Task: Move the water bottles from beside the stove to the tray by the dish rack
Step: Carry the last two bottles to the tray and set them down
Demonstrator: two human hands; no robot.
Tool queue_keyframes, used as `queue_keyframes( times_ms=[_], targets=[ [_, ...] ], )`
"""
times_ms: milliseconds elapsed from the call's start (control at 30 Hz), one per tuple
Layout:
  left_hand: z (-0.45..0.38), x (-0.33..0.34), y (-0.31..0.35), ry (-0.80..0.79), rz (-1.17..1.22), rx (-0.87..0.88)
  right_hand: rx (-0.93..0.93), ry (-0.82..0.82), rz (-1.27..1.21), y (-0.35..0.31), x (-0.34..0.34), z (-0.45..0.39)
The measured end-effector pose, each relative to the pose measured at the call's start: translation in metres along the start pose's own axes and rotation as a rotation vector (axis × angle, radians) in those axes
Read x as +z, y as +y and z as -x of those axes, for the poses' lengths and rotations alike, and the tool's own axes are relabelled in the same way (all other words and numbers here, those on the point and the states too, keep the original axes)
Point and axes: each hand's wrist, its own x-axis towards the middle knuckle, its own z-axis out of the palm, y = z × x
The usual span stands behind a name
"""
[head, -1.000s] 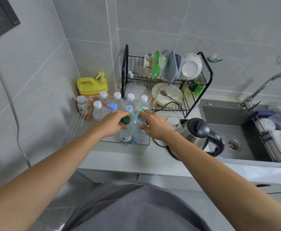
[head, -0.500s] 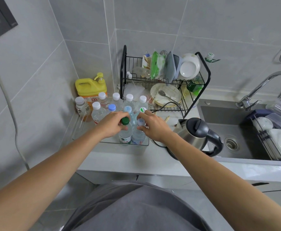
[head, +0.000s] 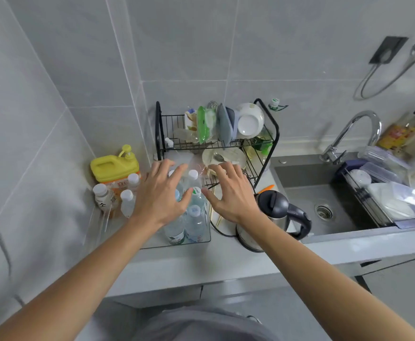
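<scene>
Overhead, grey tiled walls (head: pixel 176 45), pale countertop (head: pixel 176 262).

Even, bright, diffuse light; your fingers (head: pixel 176 173) show slight motion blur, soft shadows lie beneath them, and wide-angle distortion bends lines far from them.

Clear plastic water bottles (head: pixel 194 219) with white and pale blue caps and white labels printed in dark text stand in a transparent tray (head: pixel 152 242) on a pale grey tabletop (head: pixel 176 262); a bright yellow pump jug (head: pixel 114 166) with an orange label sits behind; a black wire dish rack (head: pixel 216 143) holds a white bowl (head: pixel 249 120), grey lids and green packaging; a steel kettle (head: pixel 273 217) has a black lid and handle; light grey wall tiles (head: pixel 176 45) carry pale grout lines.
</scene>
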Motion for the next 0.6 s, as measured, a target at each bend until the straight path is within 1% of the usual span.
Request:
queue_keyframes(
  times_ms=[133, 233, 400, 600],
  targets=[
    [-0.04, -0.011, 0.041, 0.022, -0.009, 0.135, 0.111, 0.148, 0.042, 0.015, -0.051, 0.014],
    [-0.068, -0.013, 0.094, -0.009, 0.032, 0.244, 0.227, 0.202, 0.121, 0.039, -0.096, 0.04],
    [-0.082, -0.003, 0.213, -0.056, 0.13, 0.408, 0.406, 0.283, 0.197, 0.098, -0.171, 0.117],
    [-0.049, 0.022, 0.385, -0.122, 0.232, 0.582, 0.613, 0.362, 0.247, 0.17, -0.252, 0.251]
  ],
)
